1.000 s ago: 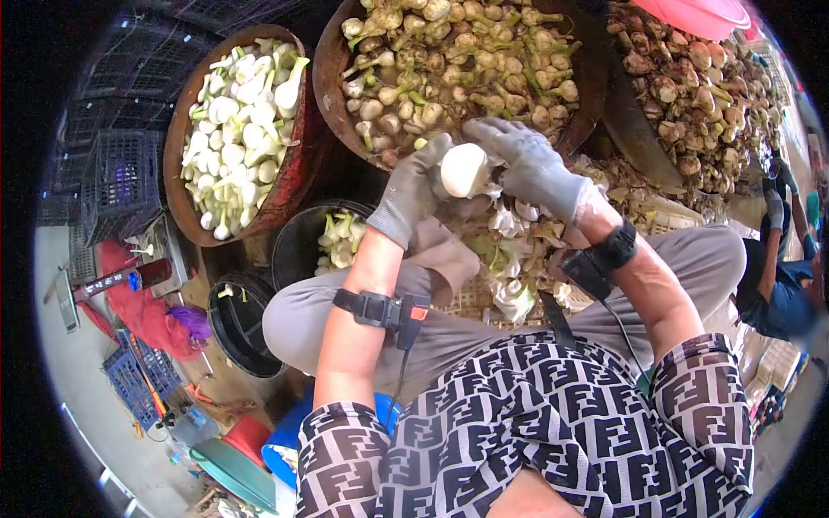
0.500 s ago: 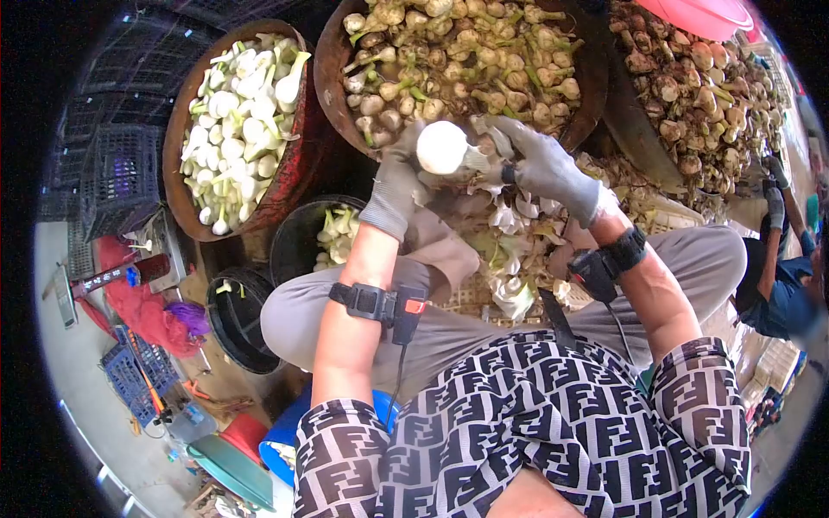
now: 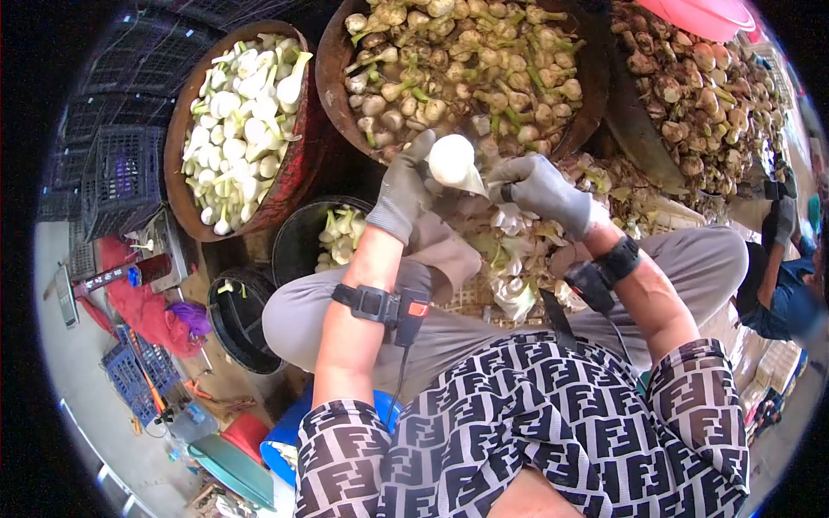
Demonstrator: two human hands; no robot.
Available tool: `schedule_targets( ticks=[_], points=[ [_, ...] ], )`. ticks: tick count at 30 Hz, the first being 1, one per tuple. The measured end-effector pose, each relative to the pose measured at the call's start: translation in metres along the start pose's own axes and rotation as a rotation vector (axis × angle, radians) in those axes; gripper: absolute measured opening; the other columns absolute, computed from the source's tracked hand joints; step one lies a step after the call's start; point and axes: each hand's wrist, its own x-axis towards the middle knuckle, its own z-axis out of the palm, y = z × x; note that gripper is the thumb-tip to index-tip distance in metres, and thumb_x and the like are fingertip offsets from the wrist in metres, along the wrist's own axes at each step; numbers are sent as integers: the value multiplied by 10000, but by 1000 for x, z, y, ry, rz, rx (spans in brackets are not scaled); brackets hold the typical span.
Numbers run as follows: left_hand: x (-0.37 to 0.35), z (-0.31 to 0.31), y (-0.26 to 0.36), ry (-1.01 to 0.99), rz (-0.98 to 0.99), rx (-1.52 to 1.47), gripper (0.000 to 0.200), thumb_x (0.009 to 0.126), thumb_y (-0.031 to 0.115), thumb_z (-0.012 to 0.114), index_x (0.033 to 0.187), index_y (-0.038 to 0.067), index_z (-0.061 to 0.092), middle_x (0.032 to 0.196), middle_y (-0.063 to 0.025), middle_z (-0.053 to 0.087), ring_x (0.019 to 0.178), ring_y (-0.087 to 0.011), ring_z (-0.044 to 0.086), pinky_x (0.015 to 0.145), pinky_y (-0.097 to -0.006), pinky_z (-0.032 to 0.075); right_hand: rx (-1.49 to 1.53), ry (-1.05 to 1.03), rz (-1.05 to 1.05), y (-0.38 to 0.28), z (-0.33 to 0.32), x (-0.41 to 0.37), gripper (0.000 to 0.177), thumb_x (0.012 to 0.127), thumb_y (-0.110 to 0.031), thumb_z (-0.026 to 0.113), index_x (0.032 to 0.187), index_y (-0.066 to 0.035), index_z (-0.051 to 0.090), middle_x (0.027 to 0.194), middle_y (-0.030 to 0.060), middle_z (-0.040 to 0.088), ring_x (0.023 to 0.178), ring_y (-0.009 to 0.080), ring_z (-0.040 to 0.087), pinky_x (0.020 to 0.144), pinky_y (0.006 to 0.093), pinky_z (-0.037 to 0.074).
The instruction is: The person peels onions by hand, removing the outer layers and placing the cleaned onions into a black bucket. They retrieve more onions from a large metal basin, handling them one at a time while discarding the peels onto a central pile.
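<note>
A smooth white garlic bulb is gripped in my gloved left hand, just in front of the large rusty basin. My gloved right hand is closed on the dark handle of a tool to the right of the bulb; most of the tool is hidden. A thin strip of peel stretches from the bulb toward the right fingers. Loose peels lie heaped below both hands. Unpeeled bulbs with stems sit in murky water in the basin.
White peeled bulbs fill a rusty drum at the left. Below it stand a black bucket holding some bulbs and another black tub. Brown bulbs are piled at the right, near a pink basin. A co-worker is at the right edge.
The bulb has shifted slightly right and down and looks tilted. My right hand has moved down, its fingers now curled in more. The co-worker's gloved hand has moved a little.
</note>
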Motion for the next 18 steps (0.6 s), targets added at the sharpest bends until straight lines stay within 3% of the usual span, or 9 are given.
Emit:
schedule_targets(
  ticks=[1,4,5,9,12,13,16,17,18],
  points=[
    [3,-4,0,14,-21,13,338,859,298,538,973,-19,563,885,-123,637,751,-227,639,590,-319,546,102,-97,97,-11,-5,-6,216,742,-143,620,913,-13,647,790,80,656,729,124,592,690,262,463],
    [4,-13,11,122,133,107,298,852,303,551,951,25,585,831,-63,641,660,-143,626,440,-227,473,349,-112,17,-2,-12,-20,224,742,-127,627,939,-21,640,830,62,655,772,105,581,701,250,457],
    [-23,31,22,141,89,-20,269,842,311,571,924,56,598,789,-16,635,587,-77,588,345,-161,352,371,-151,34,-1,-19,-23,307,755,-236,625,978,-25,614,864,108,646,806,169,602,718,281,461],
    [-3,-1,11,35,145,54,328,876,303,516,1031,20,577,894,-80,647,676,-142,635,351,-146,394,-664,-143,16,20,-10,-18,574,740,-501,574,1030,-7,562,897,195,620,866,332,594,741,357,457],
    [-5,18,-3,131,138,-7,340,873,294,517,1052,8,561,924,-93,642,706,-144,639,379,-127,405,-118,-12,93,14,-3,-1,496,765,-429,580,1018,-2,578,895,183,625,864,292,601,742,354,456],
    [-5,8,3,-78,26,17,358,872,308,517,1063,6,552,962,-104,633,783,-175,640,496,-192,495,113,-15,17,8,3,3,408,803,-319,577,1061,-2,573,913,124,628,814,169,575,702,293,450],
    [5,9,-11,17,-9,-38,373,873,330,511,1054,8,556,982,-104,627,831,-197,630,642,-288,537,464,-13,282,4,15,15,368,809,-272,583,1048,8,576,913,96,628,782,145,572,667,271,452],
    [0,11,-8,19,-5,-27,389,874,347,506,1050,3,554,1000,-113,619,873,-217,618,752,-353,524,530,-20,180,7,18,18,254,822,-166,567,984,29,584,897,56,619,741,112,562,635,245,451],
    [1,7,-5,-22,7,17,391,875,344,505,1057,1,549,1007,-115,617,878,-215,617,751,-343,525,514,7,112,11,16,16,217,815,-149,578,957,13,599,868,44,619,732,105,563,621,241,455]
  ],
)
